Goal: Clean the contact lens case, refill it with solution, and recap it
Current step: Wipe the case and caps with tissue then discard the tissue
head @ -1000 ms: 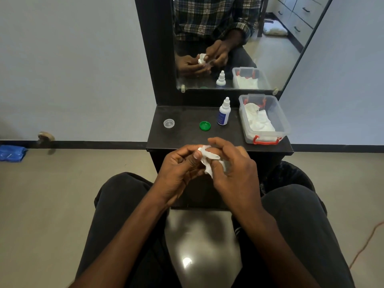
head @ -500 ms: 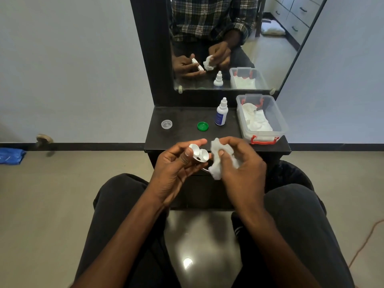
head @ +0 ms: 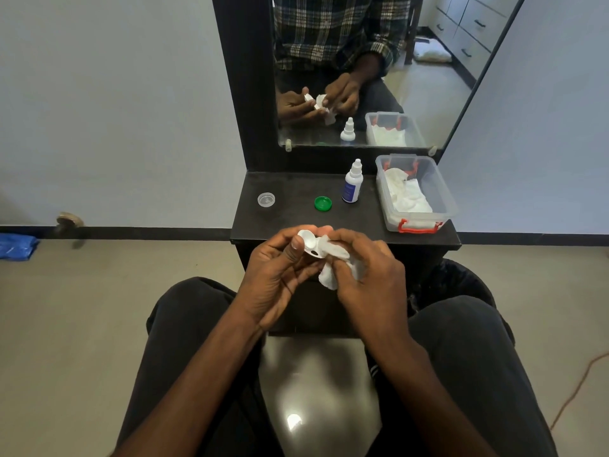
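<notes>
Your left hand [head: 280, 275] holds the lens case [head: 311, 244] just in front of the near edge of the surface [head: 296, 189], over your lap; its grip is clamped on the case, thumb on the near side and fingertips behind, so the wells face up toward you and stay open to wiping. Your right hand [head: 369, 275] has its grip closed on a white wipe [head: 333, 265], fingers curled round the wad and pressing one end against the right-hand part of the case; the rest of the wipe hangs below the fingers. In my judgement this is the cleaning step, and only part of the case can be seen, so I cannot tell whether both wells are done. The green cap [head: 323, 203] and the clear cap [head: 266, 199] lie apart on the surface, well separated from each other, which keeps them out of the way and suggests recapping is not yet begun. The solution bottle [head: 352, 183] stands upright just right of the green cap with its top on, so refilling appears untouched. The clear tub [head: 441, 192] at the right end holds more white wipes, within easy reach of your right hand. Watch the near edge: a case slipped from the left grip would fall to your lap or the floor.
</notes>
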